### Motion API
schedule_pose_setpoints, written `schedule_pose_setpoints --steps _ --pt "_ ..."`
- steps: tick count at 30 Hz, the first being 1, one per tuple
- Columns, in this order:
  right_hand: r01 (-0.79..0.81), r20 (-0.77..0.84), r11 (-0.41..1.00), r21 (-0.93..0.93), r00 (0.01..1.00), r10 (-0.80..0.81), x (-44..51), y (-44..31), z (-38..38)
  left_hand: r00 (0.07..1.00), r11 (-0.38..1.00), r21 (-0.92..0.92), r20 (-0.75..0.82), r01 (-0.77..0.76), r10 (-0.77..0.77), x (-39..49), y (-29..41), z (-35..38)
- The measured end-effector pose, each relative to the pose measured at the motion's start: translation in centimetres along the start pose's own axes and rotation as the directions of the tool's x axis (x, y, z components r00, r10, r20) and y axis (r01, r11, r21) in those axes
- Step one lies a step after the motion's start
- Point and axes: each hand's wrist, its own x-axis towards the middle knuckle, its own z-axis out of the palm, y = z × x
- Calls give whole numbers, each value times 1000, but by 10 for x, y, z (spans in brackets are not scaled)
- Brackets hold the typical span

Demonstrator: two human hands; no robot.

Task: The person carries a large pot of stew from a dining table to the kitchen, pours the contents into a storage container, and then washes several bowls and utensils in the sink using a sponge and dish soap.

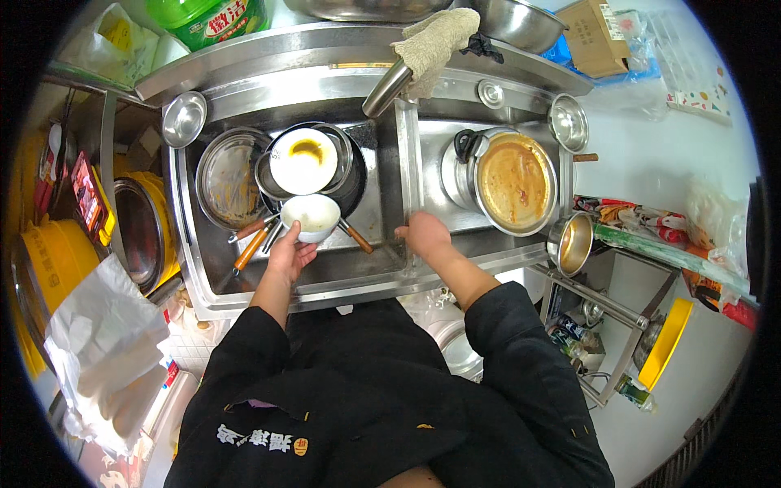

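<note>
My left hand [289,253] holds a small white bowl [312,215] by its near rim, over the left sink basin [384,213]. Just beyond it, a white dish [304,160] with a yellow-brown stain rests on stacked dark pans. Wooden-handled pans stick out around the bowl, one with an orange-brown handle [251,250]. To their left lies a smeared round steel pan [232,183]. My right hand [429,235] is curled above the sink divider [410,165], with nothing seen in it; its palm is hidden.
A steel pot [457,171] and a sauce-coated pan [515,183] occupy the right basin. A cloth-wrapped steel faucet [387,88] reaches over the divider. Steel bowls [185,119] sit along the rims. At left stand a phone [88,192] and yellow-rimmed containers [143,226].
</note>
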Motion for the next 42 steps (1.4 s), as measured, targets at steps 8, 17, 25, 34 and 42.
schedule_pose_setpoints --steps 8,17,25,34,42 --pt "19 -30 998 -51 999 -21 -3 -2 1 999 999 -44 -39 -3 2 -3 -3 -1" --pt "29 -31 998 -49 999 -31 -1 0 2 992 1000 2 -127 -14 14 12 -1 12" --pt "31 -35 999 -30 999 -32 -2 0 1 985 997 65 -160 -47 57 0 -7 17" --pt "98 -48 994 -46 994 -100 0 2 4 951 975 183 -256 -127 171 -3 -10 24" --pt "47 5 998 29 999 -47 -8 1 -6 947 961 255 -268 -106 176 2 -6 29"
